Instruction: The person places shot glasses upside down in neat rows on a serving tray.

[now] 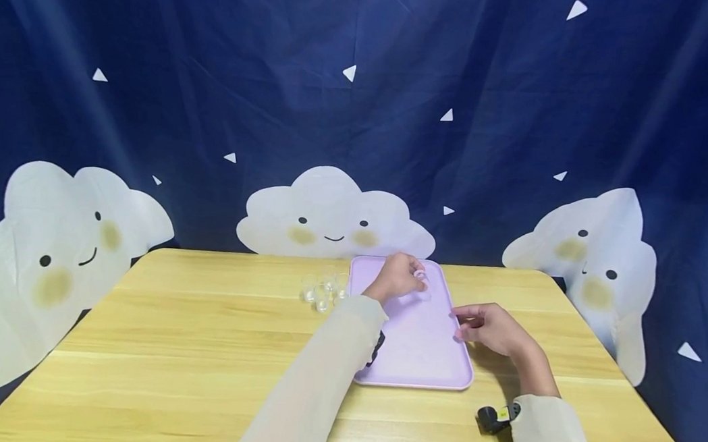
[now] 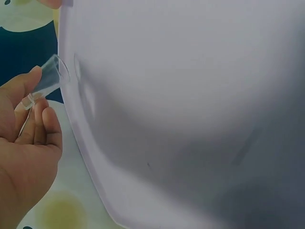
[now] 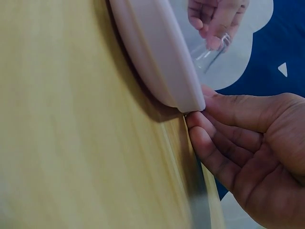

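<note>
A small clear glass (image 2: 47, 78) is pinched by its thick, narrow end between the thumb and fingers of my left hand (image 1: 396, 276). Its wide mouth points at the lilac tray (image 1: 413, 352), close over the far part of it. My right hand (image 1: 494, 327) grips the tray's right edge, thumb above and fingertips curled beneath the rim, as the right wrist view shows. Left of the tray stand several more small clear glasses (image 1: 322, 297) in a cluster, partly overlapping each other and the tray's edge in the head view.
Everything rests on a light wooden table (image 1: 186, 366) with rounded far corners. A dark blue curtain (image 1: 299, 116) with white clouds hangs behind it. A black wrist device (image 1: 494, 418) sits at the right sleeve.
</note>
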`<action>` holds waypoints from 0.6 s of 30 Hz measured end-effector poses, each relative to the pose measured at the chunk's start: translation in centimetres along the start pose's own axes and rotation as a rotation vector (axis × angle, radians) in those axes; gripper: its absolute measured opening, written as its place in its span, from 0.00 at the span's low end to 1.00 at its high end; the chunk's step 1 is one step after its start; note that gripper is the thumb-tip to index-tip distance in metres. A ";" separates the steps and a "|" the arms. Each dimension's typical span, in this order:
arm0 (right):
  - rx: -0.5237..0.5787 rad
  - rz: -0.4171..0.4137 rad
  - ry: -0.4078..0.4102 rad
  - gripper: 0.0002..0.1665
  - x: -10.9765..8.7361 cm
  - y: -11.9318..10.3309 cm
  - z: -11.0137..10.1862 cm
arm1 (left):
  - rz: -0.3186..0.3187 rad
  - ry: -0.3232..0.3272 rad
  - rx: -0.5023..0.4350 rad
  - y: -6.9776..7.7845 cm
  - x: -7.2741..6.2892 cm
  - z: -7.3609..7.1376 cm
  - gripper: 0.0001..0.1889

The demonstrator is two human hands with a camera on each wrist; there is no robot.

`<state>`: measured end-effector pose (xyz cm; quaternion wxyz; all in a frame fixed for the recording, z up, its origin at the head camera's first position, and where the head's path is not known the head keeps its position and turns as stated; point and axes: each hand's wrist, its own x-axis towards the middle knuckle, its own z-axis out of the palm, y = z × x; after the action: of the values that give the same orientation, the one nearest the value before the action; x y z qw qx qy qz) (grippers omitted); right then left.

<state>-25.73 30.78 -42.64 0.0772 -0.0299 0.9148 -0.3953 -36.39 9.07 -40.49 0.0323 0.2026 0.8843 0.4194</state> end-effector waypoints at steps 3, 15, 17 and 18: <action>0.001 0.004 0.003 0.27 0.0 0.1 0.0 | -0.005 0.004 -0.024 0.0 0.1 0.3 0.17; -0.007 0.009 -0.001 0.27 0.0 0.0 0.1 | 0.005 -0.006 -0.012 -0.3 0.1 1.4 0.19; -0.010 0.008 -0.002 0.27 0.0 0.0 0.0 | 0.002 -0.009 -0.029 -0.3 0.1 1.4 0.19; -0.009 0.007 -0.002 0.27 0.0 0.0 0.0 | 0.001 -0.010 -0.039 -0.3 0.0 1.3 0.19</action>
<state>-25.73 30.73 -42.63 0.0792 -0.0275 0.9166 -0.3909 -36.23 9.89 -41.59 0.0405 0.2044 0.8758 0.4353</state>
